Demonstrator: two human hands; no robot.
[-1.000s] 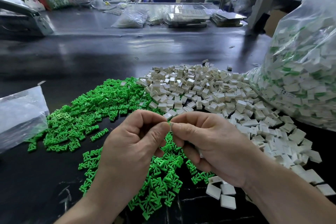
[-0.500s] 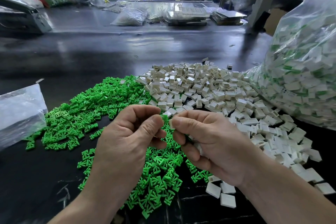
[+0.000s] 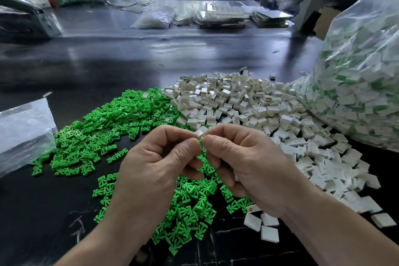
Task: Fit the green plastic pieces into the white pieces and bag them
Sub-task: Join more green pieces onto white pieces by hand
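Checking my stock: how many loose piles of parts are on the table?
2: the green pile front left, the white pile right of it, against the filled bag.

Left hand (image 3: 155,166) and right hand (image 3: 248,166): both bare. Left forearm (image 3: 112,233) and right forearm (image 3: 345,233): bare from the wrist to the lower frame edge. Knuckle and thumb-joint creases plainly visible on both hands. Clothing above the forearms: out of view.

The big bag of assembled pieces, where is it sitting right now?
In the head view, the big bag stands at the far right on the dark table, its base against the white-piece pile.
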